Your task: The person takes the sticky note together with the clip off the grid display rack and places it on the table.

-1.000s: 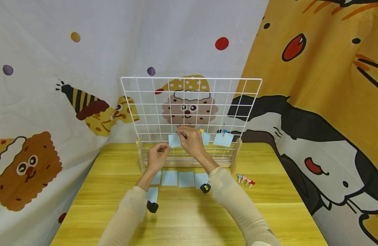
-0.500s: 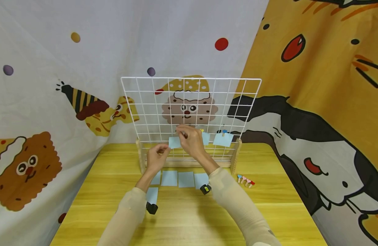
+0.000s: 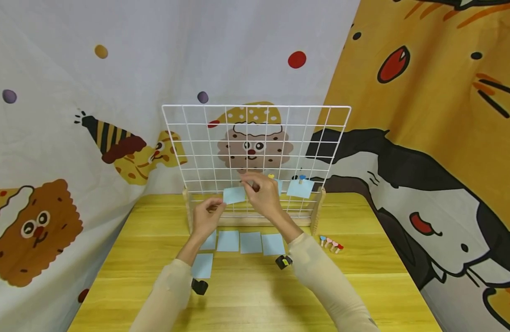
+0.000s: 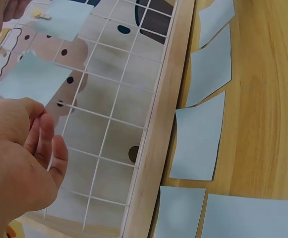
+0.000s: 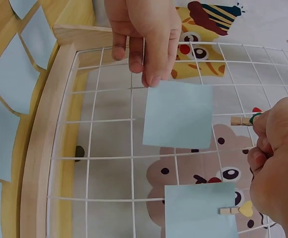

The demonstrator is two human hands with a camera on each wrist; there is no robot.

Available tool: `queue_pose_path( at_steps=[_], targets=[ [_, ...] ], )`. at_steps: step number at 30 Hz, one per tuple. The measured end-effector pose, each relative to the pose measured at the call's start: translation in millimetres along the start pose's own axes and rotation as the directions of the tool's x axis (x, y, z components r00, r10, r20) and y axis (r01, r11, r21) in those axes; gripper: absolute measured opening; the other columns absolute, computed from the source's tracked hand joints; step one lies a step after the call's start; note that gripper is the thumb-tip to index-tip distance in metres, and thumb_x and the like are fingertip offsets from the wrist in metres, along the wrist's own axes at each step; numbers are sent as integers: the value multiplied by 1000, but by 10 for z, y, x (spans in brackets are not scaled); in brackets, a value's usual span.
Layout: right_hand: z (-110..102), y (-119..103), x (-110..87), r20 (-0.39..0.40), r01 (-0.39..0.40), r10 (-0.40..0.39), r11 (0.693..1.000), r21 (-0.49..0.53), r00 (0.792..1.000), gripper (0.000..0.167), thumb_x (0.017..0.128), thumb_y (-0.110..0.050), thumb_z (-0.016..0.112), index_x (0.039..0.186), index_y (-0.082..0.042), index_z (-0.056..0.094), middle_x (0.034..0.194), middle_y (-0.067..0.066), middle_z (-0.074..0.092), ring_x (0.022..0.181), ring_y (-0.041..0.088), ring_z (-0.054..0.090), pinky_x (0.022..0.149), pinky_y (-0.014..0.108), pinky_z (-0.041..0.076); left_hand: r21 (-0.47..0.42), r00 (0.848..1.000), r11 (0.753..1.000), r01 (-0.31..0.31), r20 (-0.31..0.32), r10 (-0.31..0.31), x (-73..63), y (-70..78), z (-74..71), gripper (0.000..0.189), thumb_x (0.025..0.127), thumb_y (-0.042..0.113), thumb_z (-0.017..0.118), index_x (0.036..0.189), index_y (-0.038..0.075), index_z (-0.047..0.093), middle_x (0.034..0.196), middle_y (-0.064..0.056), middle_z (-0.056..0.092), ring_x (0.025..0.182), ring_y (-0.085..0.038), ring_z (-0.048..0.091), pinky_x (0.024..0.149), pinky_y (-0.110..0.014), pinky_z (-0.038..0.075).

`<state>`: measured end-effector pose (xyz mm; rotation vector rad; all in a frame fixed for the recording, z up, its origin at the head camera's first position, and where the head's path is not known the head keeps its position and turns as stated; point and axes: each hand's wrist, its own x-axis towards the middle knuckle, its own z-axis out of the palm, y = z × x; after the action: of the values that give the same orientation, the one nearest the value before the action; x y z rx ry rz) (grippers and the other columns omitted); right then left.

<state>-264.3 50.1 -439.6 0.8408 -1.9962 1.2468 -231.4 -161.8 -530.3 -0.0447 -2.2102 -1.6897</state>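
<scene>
My left hand pinches a pale blue paper note by one corner, holding it in front of the white wire grid. Between the right hand's thumb and finger is a small wooden clothespin with a green end. A small gap separates the clothespin's tip from the note's edge in the right wrist view. A second note hangs on the grid from a clothespin with a yellow heart. Farther right hangs another note under a blue-heart clothespin.
Several blue notes lie on the wooden table before the grid's wooden base. Several heart clothespins lie at the right. Black devices on the wrists hang near the table notes. Patterned cloth surrounds the table.
The held note has dropped slightly, moved left and tilted, along with my left hand. My right hand has shifted slightly right and down, still pinching the clothespin.
</scene>
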Motion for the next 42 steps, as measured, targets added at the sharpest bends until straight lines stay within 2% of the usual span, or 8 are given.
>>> queue_pose_path(
  at_steps=[3, 8, 13, 16, 22, 30, 37, 42],
  targets=[
    [-50, -2, -42, 4, -23, 23, 1000, 17, 1000, 13, 96, 7, 83, 108, 2, 86, 120, 22, 85, 57, 2, 51, 54, 12, 44, -3, 1000, 1000, 25, 16, -25, -21, 22, -37, 16, 103, 10, 81, 116, 1, 83, 115, -23, 83, 93, -8, 70, 80, -11, 58],
    [-118, -7, -90, 14, -62, 61, 997, 55, 998, 13, 97, 7, 82, 108, 3, 85, 120, 25, 84, 57, 5, 52, 54, 13, 44, -18, 999, 999, 30, 24, -29, -34, 20, -71, 15, 104, 9, 81, 117, 1, 83, 115, -23, 83, 91, -2, 69, 80, -11, 58],
    [-173, -1, -163, 23, -105, 103, 990, 94, 994, 14, 96, 9, 81, 108, 2, 86, 117, 21, 85, 60, 5, 53, 55, 14, 43, -31, 999, 999, 35, 24, -34, -59, 6, -99, 16, 103, 10, 82, 116, 1, 83, 119, -23, 83, 90, 1, 70, 81, -11, 59],
    [-203, 13, -207, 14, -110, 109, 987, 115, 994, 14, 96, 10, 82, 107, 2, 86, 117, 22, 85, 60, 5, 52, 55, 14, 42, -31, 999, 999, 34, 21, -33, -84, 13, -119, 16, 102, 9, 83, 116, 1, 84, 121, -22, 83, 90, 1, 70, 80, -11, 58],
    [-278, 39, -287, -11, -101, 103, 988, 114, 995, 13, 95, 9, 83, 104, 1, 87, 109, 20, 86, 58, 6, 50, 55, 14, 39, -30, 999, 999, 36, 8, -36, -150, 6, -170, 14, 102, 9, 84, 115, 2, 85, 111, -23, 83, 89, 2, 70, 80, -12, 57],
    [-379, 50, -431, -5, -136, 138, 981, 140, 990, 15, 93, 9, 84, 103, -2, 88, 99, 16, 86, 59, 7, 52, 56, 14, 42, -42, 1000, 999, 27, 2, -27, -245, 1, -226, 16, 100, 6, 85, 114, 0, 84, 112, -25, 83, 87, 0, 69, 77, -12, 56],
    [-462, 83, -559, 6, -155, 155, 982, 110, 988, 13, 94, 8, 84, 103, -2, 88, 110, 17, 87, 60, 7, 51, 58, 15, 42, -18, 1000, 1000, 22, 15, -22, -318, -8, -289, 14, 102, 9, 85, 114, 2, 85, 114, -21, 84, 89, -1, 71, 79, -13, 57],
    [-539, 105, -652, 16, -168, 167, 981, 95, 986, 14, 95, 9, 83, 103, -1, 87, 112, 18, 86, 60, 6, 50, 58, 16, 42, -5, 999, 1000, 19, 30, -19, -386, -27, -339, 13, 104, 11, 83, 114, 2, 85, 114, -21, 84, 90, -2, 71, 80, -13, 59]
  ],
)
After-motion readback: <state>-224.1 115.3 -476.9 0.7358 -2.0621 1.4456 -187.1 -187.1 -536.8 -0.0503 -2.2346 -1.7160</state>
